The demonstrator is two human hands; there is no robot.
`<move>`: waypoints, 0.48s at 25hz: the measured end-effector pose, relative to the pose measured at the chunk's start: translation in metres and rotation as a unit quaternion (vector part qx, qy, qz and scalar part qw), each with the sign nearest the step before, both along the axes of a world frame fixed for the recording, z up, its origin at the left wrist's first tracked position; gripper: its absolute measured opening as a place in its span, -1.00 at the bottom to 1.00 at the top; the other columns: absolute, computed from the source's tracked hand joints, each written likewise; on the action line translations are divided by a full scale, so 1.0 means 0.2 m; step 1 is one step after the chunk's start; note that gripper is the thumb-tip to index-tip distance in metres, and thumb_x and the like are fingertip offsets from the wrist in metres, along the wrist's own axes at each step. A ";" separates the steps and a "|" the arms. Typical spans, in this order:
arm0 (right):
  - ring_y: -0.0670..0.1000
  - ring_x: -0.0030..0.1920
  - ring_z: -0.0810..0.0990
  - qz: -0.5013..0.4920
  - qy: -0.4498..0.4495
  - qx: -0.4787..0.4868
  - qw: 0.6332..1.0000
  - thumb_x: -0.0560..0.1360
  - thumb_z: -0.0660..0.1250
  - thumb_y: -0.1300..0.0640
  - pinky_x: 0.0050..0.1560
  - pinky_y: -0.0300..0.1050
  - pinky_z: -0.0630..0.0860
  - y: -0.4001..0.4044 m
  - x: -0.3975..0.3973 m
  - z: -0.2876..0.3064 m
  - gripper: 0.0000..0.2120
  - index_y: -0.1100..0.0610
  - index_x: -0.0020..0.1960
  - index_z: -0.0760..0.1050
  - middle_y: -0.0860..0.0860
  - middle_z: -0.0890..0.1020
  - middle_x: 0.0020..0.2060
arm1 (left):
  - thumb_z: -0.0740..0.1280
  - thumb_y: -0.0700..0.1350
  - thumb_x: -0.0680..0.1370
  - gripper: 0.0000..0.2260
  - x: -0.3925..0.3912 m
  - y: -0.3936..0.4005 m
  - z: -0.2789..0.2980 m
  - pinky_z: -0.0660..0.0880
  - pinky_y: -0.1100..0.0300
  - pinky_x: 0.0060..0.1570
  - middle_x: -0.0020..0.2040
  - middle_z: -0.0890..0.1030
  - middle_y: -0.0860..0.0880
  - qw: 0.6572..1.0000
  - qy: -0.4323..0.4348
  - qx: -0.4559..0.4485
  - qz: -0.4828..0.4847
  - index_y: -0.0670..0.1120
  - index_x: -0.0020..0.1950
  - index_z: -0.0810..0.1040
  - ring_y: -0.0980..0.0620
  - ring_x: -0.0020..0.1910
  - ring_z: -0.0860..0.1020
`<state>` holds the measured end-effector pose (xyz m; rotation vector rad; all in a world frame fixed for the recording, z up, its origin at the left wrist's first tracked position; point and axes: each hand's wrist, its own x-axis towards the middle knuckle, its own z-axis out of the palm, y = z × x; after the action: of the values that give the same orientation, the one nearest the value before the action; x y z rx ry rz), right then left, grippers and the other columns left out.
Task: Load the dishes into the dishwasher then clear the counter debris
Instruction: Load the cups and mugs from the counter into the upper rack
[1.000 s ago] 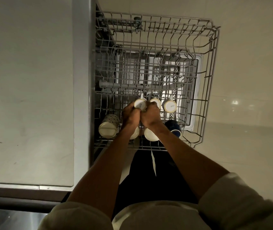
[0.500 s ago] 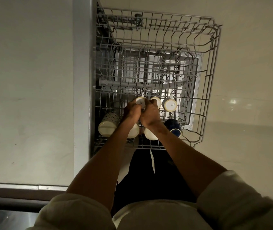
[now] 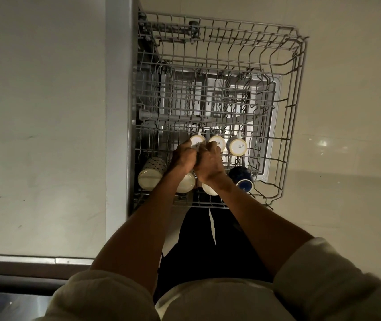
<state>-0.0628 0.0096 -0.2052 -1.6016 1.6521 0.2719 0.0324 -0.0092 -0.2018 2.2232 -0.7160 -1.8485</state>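
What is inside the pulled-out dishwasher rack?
The rack holds upside-down mugs: three white mugs, a dotted mug and a blue mug. Two more are partly covered by the hands.

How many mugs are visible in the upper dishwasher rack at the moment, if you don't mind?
7: three white in the farther row; dotted, two white, blue nearer. Hands may hide more.

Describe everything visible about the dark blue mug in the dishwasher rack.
The dark blue mug lies tipped on its side in the near right part of the grey wire rack, its round end with a pale ring facing the camera. It looks like glossy ceramic. It rests on the rack wires, just right of the right hand; whether they touch is unclear. Its handle cannot be made out.
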 end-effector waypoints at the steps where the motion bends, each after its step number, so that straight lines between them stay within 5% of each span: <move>1: 0.18 0.29 0.30 0.009 0.006 0.006 1.000 0.50 0.37 -0.02 0.23 -0.06 0.38 0.00 0.00 0.00 -0.39 0.22 0.45 0.34 0.19 0.38 0.32 | 0.23 -0.06 0.58 -0.62 0.00 -0.01 0.02 0.57 0.10 -0.05 0.17 0.63 -0.07 1.000 0.002 0.006 -0.012 0.11 0.39 0.52 -0.09 0.08 0.59; 4: 0.19 0.28 0.28 0.001 0.020 0.015 1.000 0.48 0.40 -0.05 0.21 -0.03 0.41 0.01 0.02 0.02 -0.33 0.23 0.46 0.30 0.18 0.37 0.31 | 0.20 -0.07 0.56 -0.59 0.00 0.00 0.05 0.59 -0.06 0.13 0.23 0.60 -0.09 1.000 0.005 0.006 -0.016 0.10 0.41 0.49 -0.10 0.13 0.57; 8: 0.19 0.28 0.33 0.015 0.021 0.000 1.000 0.53 0.33 0.06 0.26 0.00 0.43 0.03 0.01 0.11 -0.36 0.24 0.52 0.21 0.21 0.34 0.30 | 0.13 -0.07 0.38 -0.46 0.01 0.06 0.10 0.59 -0.11 0.10 0.18 0.62 -0.09 1.000 0.005 -0.021 -0.022 0.10 0.36 0.51 -0.10 0.10 0.58; 12: 0.18 0.38 0.32 0.054 0.012 -0.023 0.998 0.58 0.28 0.08 0.40 0.01 0.34 0.09 0.01 0.27 -0.36 0.21 0.58 0.14 0.21 0.30 0.41 | 0.15 -0.06 0.39 -0.53 0.04 0.18 0.06 0.59 -0.09 0.12 0.22 0.61 -0.05 0.999 -0.009 -0.026 -0.020 0.22 0.26 0.51 -0.08 0.13 0.58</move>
<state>-0.0611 0.0274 -0.1503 -1.7310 1.6025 0.3128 0.0400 0.0262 -0.1901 2.2116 -0.8077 -1.8081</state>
